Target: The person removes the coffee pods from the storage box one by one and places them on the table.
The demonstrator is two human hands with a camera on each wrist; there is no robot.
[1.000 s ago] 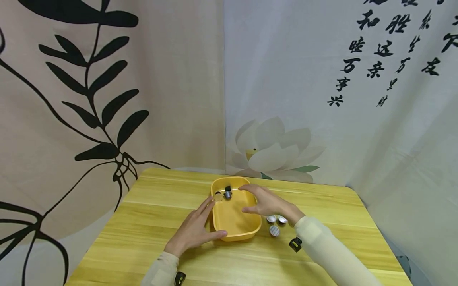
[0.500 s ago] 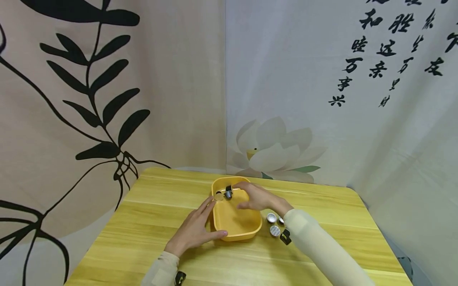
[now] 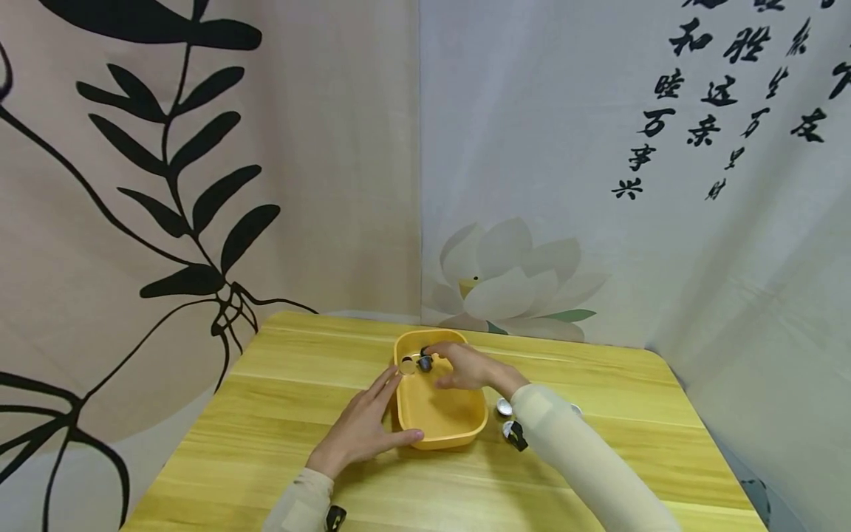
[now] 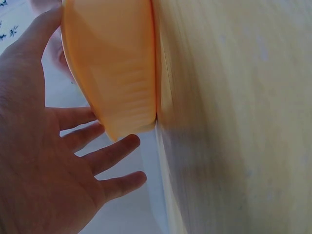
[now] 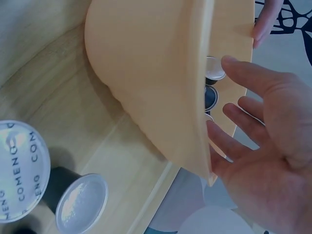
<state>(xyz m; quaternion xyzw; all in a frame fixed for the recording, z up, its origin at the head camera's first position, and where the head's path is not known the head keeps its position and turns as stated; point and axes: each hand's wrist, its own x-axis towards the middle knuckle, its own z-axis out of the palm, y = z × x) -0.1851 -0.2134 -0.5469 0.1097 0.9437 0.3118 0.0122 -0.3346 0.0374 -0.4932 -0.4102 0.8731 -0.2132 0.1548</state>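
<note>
Yellow tray (image 3: 442,417) in the head view, with dark capsules (image 3: 425,363) towards its far left, probably light, stiff and slippery, best pinched by the sides. Left wrist view: spread left hand (image 4: 44,161) touching the rim, gripping nothing. Right wrist view: loosely spread right hand (image 5: 275,146) at the tray, seemingly empty.

Left hand (image 3: 363,428) with fingers spread, right hand (image 3: 469,367) lightly curved, thumb apart

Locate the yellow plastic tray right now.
In the head view, the tray sits on the yellow wooden table, left hand at its left side, right hand over its right rim.
</note>
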